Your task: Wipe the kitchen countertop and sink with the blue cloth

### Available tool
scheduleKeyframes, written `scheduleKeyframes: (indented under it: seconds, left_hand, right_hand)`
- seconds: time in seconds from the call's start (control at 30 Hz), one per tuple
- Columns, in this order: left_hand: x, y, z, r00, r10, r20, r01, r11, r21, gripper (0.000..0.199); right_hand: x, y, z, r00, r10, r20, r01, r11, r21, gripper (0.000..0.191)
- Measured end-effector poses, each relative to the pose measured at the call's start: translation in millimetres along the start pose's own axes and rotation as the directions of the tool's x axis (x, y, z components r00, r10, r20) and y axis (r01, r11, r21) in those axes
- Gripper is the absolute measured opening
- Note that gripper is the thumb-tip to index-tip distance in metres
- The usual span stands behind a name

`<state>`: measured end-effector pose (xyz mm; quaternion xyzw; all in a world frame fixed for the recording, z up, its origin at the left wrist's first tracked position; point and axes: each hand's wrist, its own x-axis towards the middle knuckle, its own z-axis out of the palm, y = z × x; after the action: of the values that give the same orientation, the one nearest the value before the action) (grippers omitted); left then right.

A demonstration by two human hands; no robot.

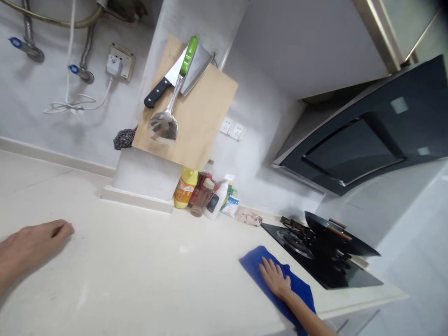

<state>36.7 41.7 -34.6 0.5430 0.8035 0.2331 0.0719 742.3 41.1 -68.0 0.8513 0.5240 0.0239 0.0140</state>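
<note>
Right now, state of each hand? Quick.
Left hand: loosely curled above the countertop, no object visible; whether fully closed, cannot tell.
Right hand: open, laid flat on the blue cloth.

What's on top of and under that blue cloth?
The right hand rests on the blue cloth; pale countertop shows beside it, but whatever is directly underneath is covered.

No text is readable; the label (185, 190) on the yellow bottle (190, 176) is too small
</note>
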Motion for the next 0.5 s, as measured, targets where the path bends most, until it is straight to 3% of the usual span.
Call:
scheduleKeyframes:
  seconds: [0.13,0.3,0.5]
  left_hand:
    - [-21,17,-12.6,0.999,-0.019,0.029,0.018,1.000,0.020,0.055]
    - [-26,22,-16.8,0.998,0.020,0.067,-0.020,1.000,0.000,0.044]
    - [-37,33,-25.4,0.997,0.026,0.068,-0.027,1.000,0.004,0.038]
  right_hand:
    - [-32,-31,-10,0.998,-0.068,-0.002,0.068,0.998,-0.016,0.062]
    - [-75,-83,-27,0.983,-0.179,0.040,0.181,0.982,-0.046,0.061]
    - [-129,-158,-42,0.893,-0.451,0.009,0.451,0.891,-0.051,0.061]
